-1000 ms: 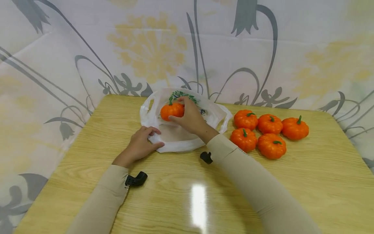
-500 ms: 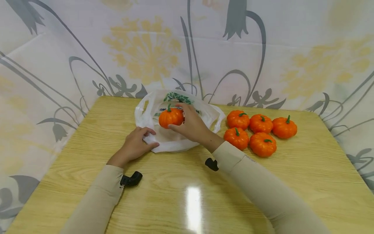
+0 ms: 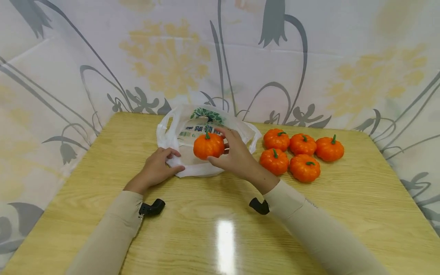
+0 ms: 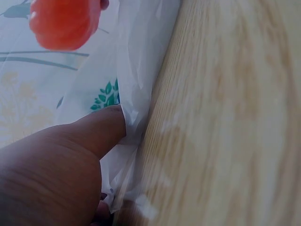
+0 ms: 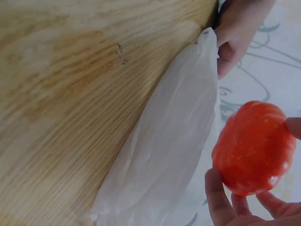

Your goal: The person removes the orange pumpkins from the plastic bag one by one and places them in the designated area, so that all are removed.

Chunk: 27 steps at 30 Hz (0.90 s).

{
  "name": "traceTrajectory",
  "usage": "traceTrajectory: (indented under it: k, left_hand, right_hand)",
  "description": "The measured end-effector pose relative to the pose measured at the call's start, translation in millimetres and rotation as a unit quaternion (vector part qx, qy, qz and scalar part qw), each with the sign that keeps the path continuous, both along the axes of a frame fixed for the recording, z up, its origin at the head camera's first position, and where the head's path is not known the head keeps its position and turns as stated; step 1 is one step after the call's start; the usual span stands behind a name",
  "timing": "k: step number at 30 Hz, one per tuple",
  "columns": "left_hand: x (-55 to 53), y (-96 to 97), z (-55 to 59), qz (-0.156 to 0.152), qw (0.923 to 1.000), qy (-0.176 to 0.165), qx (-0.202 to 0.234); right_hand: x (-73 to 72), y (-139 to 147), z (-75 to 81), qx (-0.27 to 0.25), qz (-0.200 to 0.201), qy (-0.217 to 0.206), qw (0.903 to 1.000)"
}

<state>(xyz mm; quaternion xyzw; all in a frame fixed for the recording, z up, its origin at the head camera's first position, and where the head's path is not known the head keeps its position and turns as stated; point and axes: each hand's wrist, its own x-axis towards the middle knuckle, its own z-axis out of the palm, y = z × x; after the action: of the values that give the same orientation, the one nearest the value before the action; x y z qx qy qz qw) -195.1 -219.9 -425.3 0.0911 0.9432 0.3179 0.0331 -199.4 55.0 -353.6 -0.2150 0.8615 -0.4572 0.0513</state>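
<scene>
My left hand [image 3: 156, 170] pinches the near rim of the white plastic bag [image 3: 187, 131], whose inside I cannot see. My right hand [image 3: 237, 158] grips a pumpkin [image 3: 208, 145] above that rim, stem up. It has come nearer me than a second ago. Five pumpkins [image 3: 302, 152] sit on the table [image 3: 361, 198] at right.

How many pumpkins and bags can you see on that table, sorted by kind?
Orange pumpkins: 6, one held in the right hand at, five lying on the table at.
White plastic bags: 1, the bag pinched at its edge by the left hand.
Total: 7 things.
</scene>
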Motion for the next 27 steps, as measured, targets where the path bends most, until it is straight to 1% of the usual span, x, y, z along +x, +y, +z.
traceTrajectory:
  k: [4,9,12,19,23,27]
  left_hand:
    - [2.1,-3.0,1.0,0.006,1.0000,-0.004,-0.001]
    - [2.3,-1.8,1.7,0.002,1.0000,-0.004,0.003]
    - [1.0,-1.1,1.3,0.001,1.0000,0.000,0.005]
    - [-1.4,0.4,1.3,0.003,1.0000,-0.002,0.000]
    - [-2.7,-1.1,0.2,-0.001,1.0000,0.001,0.000]
    - [-1.5,-1.0,-2.1,-0.006,1.0000,-0.003,-0.004]
  right_hand:
    - [8.8,5,-1.8,-0.005,0.009,-0.014,0.9999]
    - [22.9,16,-2.8,0.003,0.014,-0.024,0.9996]
    - [31.0,22,-3.4,0.006,0.012,-0.016,0.9998]
    - [51.2,40,0.1,0.011,0.016,0.028,0.9994]
    - [60.0,54,2.4,0.005,0.002,0.046,0.9989]
    - [67.3,71,2.9,0.001,0.001,0.058,0.9983]
